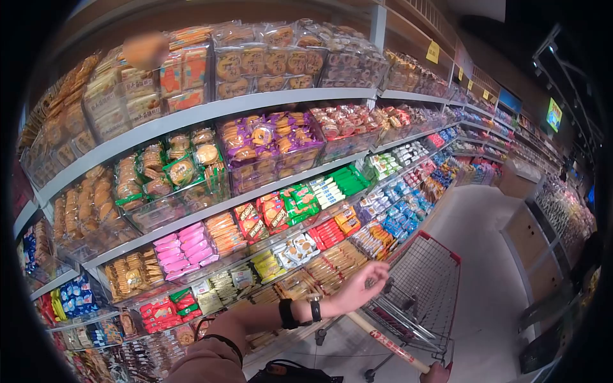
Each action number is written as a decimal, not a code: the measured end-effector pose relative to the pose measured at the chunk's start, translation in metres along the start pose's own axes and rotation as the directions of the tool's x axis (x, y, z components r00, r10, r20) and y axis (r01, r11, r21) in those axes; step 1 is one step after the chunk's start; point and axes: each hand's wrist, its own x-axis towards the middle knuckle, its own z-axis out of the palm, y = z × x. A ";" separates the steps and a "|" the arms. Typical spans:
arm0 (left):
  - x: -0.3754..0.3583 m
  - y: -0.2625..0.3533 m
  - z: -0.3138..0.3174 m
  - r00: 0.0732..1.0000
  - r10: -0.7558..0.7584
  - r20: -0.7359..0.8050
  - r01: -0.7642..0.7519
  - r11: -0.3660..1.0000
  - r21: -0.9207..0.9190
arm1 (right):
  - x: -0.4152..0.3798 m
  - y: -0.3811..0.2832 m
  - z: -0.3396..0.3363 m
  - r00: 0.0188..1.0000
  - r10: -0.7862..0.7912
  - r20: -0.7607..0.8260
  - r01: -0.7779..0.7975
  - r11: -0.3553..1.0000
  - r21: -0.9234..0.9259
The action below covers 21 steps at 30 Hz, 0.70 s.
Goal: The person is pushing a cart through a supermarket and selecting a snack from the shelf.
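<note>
My left hand [359,288] is raised above the near end of a wire shopping cart [424,287], its fingers loosely bent with nothing held. Dark bands and a watch [315,309] sit around that wrist. At the bottom edge my right hand [436,373] is wrapped around the end of the cart's handle bar [383,339], partly cut off by the view. The cart's basket shows bare mesh. Left of my left hand, the lower shelf bins hold long brown packaged snacks [335,263] and red packets [327,233].
Tiered shelves [255,102] of packaged biscuits line the left side, with purple packs [262,137] and pink packs [188,249]. The pale aisle floor [476,223] runs ahead. Wooden display units [527,233] stand on the right. A blurred brownish blob [145,51] covers part of the upper left.
</note>
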 end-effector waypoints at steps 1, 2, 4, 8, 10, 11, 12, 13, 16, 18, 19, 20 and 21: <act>0.012 0.044 -0.006 0.987 0.148 -0.059 -0.148 0.989 -0.008 | 0.000 -0.002 0.006 1.000 0.003 0.019 -0.004 1.000 0.013; 0.018 0.092 -0.013 0.936 0.339 -0.089 -0.336 0.940 0.055 | 0.000 -0.006 0.013 0.997 0.058 -0.060 -0.052 0.994 0.097; 0.018 0.176 -0.034 0.710 0.703 -0.037 -0.695 0.708 0.128 | 0.002 -0.005 0.035 0.983 0.156 -0.098 -0.132 0.967 0.216; 0.005 0.278 -0.007 -0.191 0.906 -0.378 -0.872 0.020 0.489 | -0.001 -0.003 0.028 0.988 0.127 -0.084 -0.100 0.958 0.269; -0.022 0.306 -0.007 -0.431 0.883 -0.185 -0.848 -0.327 0.417 | -0.004 0.000 0.029 0.988 0.150 -0.047 -0.126 0.933 0.336; -0.032 0.310 -0.002 -0.397 0.911 -0.108 -0.872 -0.338 0.354 | -0.006 0.002 0.029 0.990 0.135 -0.038 -0.113 0.927 0.358; -0.048 0.309 -0.002 -0.378 0.917 -0.127 -0.881 -0.314 0.354 | -0.008 0.003 0.026 0.990 0.140 -0.014 -0.126 0.930 0.346; -0.068 0.308 -0.007 -0.252 0.967 0.022 -0.879 -0.239 0.413 | -0.007 0.002 0.022 0.991 0.129 -0.028 -0.111 0.927 0.357; -0.114 0.311 -0.022 0.218 0.889 0.403 -0.785 -0.086 0.613 | -0.018 0.011 0.027 0.994 0.107 -0.017 -0.092 0.921 0.378; -0.109 0.315 -0.023 0.200 0.851 0.486 -0.913 -0.018 0.408 | -0.015 0.010 0.012 0.996 0.077 -0.049 -0.055 0.934 0.353; -0.103 0.320 -0.024 0.154 0.812 0.563 -0.982 0.062 0.179 | -0.017 0.012 0.011 0.997 0.070 -0.042 -0.050 0.934 0.354; -0.097 0.325 -0.026 0.089 0.774 0.626 -0.986 0.158 -0.055 | -0.020 0.014 0.012 0.997 0.076 -0.031 -0.061 0.937 0.345; -0.090 0.332 -0.027 0.007 0.742 0.671 -0.925 0.260 -0.277 | -0.021 0.014 0.014 0.996 0.082 -0.023 -0.069 0.938 0.338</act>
